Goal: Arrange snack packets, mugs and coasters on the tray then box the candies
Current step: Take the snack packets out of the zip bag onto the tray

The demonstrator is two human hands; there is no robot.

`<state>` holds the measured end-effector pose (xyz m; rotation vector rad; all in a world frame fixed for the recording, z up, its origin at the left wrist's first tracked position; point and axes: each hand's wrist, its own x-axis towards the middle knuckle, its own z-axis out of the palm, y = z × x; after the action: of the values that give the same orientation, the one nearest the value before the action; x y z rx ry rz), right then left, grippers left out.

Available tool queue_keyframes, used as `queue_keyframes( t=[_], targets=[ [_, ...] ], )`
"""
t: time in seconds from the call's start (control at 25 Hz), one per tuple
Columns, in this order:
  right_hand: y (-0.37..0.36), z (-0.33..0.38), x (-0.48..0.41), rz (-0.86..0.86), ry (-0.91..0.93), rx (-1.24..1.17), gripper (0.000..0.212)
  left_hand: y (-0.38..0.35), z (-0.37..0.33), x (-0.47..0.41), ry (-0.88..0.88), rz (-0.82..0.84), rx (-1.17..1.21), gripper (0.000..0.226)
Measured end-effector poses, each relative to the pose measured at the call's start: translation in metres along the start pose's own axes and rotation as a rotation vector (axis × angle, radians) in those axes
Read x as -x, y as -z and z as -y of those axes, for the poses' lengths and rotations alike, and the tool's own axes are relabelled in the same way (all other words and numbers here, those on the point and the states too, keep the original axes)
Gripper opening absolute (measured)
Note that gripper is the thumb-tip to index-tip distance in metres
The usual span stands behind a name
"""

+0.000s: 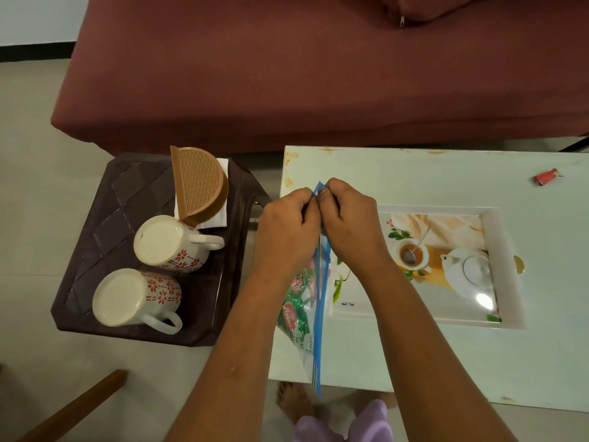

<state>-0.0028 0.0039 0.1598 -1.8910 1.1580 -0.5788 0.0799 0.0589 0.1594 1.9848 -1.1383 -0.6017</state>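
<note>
My left hand [285, 231] and my right hand [349, 220] both pinch the far end of a clear zip bag [310, 317] with a blue seal strip, held above the white table's left edge. Green and red snack packets show through the bag. Behind my right hand, the white tray [506, 250] printed with a teapot picture lies on the table. On the dark stool at left, two white mugs with red flowers lie on their sides, one at the back [173, 244] and one at the front [135, 298]. Tan coasters in a holder [199, 183] stand behind them on a white napkin.
The dark brown plastic stool [127, 199] stands left of the white table [414, 362]. A small red wrapped candy [547, 177] lies near the table's far right corner. A maroon sofa [287, 74] runs along the far side. My bare foot [291, 401] is under the table's near edge.
</note>
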Motion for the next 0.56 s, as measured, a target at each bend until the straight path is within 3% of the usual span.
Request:
queue_keyframes(
  t=[0.56],
  targets=[
    [0.009,0.006,-0.001,0.062,-0.059,0.217,0.023,-0.012,-0.014,0.008,-0.038,-0.211,-0.289,0.027]
  ],
)
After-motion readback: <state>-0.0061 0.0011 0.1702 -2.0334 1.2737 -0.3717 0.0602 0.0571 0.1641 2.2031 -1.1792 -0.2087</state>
